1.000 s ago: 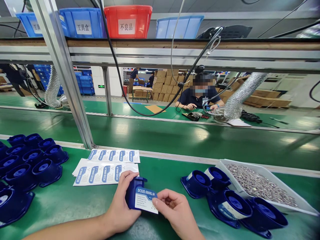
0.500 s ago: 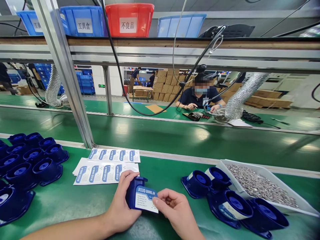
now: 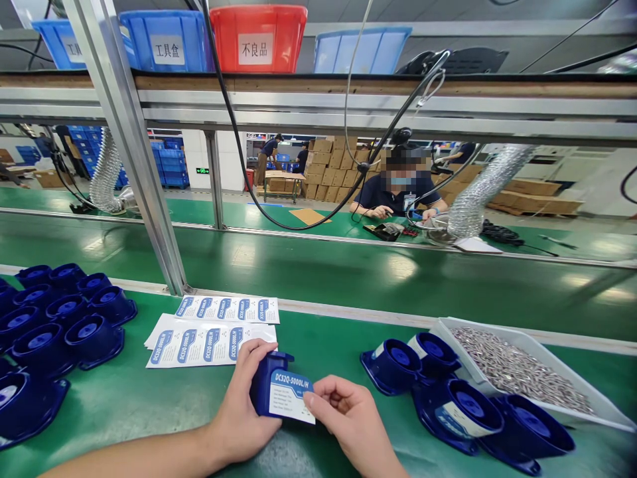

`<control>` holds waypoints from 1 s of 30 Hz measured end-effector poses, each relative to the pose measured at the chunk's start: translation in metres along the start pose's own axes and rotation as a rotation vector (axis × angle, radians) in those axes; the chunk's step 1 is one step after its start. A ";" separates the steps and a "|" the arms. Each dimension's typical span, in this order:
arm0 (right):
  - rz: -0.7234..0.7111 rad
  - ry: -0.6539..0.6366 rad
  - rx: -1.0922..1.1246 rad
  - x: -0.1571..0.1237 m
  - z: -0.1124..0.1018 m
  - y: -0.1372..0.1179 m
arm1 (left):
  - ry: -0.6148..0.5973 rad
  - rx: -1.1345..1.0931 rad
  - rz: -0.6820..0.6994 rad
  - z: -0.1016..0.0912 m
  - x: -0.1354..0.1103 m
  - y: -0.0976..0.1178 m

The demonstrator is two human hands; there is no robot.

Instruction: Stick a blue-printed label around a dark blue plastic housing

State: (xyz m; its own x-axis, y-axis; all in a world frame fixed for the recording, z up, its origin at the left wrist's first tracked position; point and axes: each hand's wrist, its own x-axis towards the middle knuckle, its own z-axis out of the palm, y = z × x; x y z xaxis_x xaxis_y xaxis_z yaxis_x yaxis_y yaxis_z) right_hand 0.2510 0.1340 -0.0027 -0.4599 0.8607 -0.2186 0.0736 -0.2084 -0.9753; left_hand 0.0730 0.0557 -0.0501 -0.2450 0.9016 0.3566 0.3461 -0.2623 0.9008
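My left hand (image 3: 251,401) is closed round a dark blue plastic housing (image 3: 263,382) from its left side. A white and blue label (image 3: 291,397) printed DC52Q-5000L/H lies against the housing's face, its right end standing off the curve. My right hand (image 3: 348,415) pinches that right end between thumb and forefinger. Behind my left hand, sheets of the same labels (image 3: 199,345) lie on the green bench. Several housings without a visible label on most (image 3: 89,338) stand at the left. Housings bearing labels (image 3: 462,411) stand at the right.
A white tray of small metal parts (image 3: 522,365) sits at the right. An aluminium post (image 3: 134,146) rises behind the label sheets. Blue bins and a red bin (image 3: 259,40) stand on the overhead shelf, with a black cable (image 3: 233,126) hanging below. A co-worker (image 3: 398,186) sits across the line.
My hands, the housing and the label look the same as before. Across the line, the co-worker's head has dipped slightly.
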 end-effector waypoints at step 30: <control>0.006 -0.006 -0.001 0.001 -0.001 -0.002 | 0.005 -0.010 0.018 0.000 -0.001 -0.001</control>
State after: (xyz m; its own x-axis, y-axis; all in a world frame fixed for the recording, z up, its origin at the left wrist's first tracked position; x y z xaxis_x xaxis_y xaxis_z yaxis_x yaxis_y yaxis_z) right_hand 0.2511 0.1351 -0.0012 -0.4652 0.8565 -0.2238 0.0771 -0.2126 -0.9741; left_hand 0.0734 0.0555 -0.0510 -0.2430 0.8949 0.3742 0.3415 -0.2822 0.8965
